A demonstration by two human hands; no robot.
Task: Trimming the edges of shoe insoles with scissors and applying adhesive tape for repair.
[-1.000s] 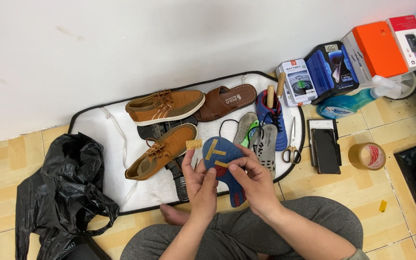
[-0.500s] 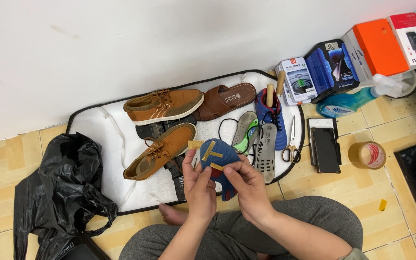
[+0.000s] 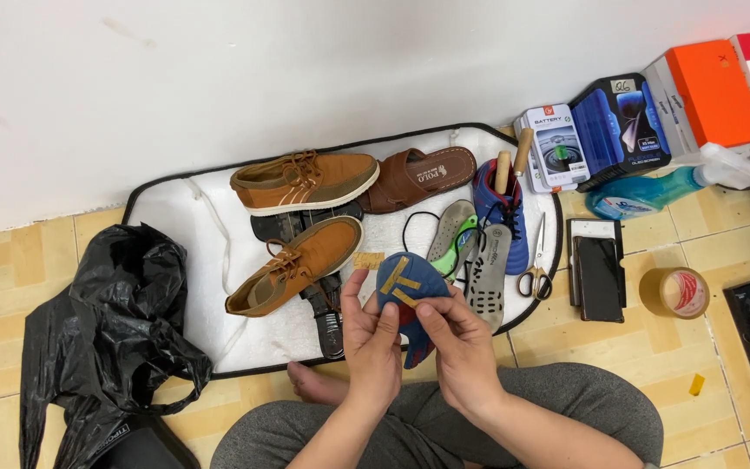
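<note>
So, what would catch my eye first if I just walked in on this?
Probably the two hands at the bottom centre, left hand and right hand, holding a blue insole with tan tape strips. Behind it, brown shoes lie on a white mat, with a crumpled black bag at left.

Around the white mat [image 3: 175, 217], bare tiled floor [image 3: 10, 260] lies open at its left end. Tan shoes [image 3: 301, 260], a sandal [image 3: 418, 174] and insoles [image 3: 488, 274] crowd its middle; scissors [image 3: 533, 276] and a tape roll [image 3: 675, 293] block its right.
</note>
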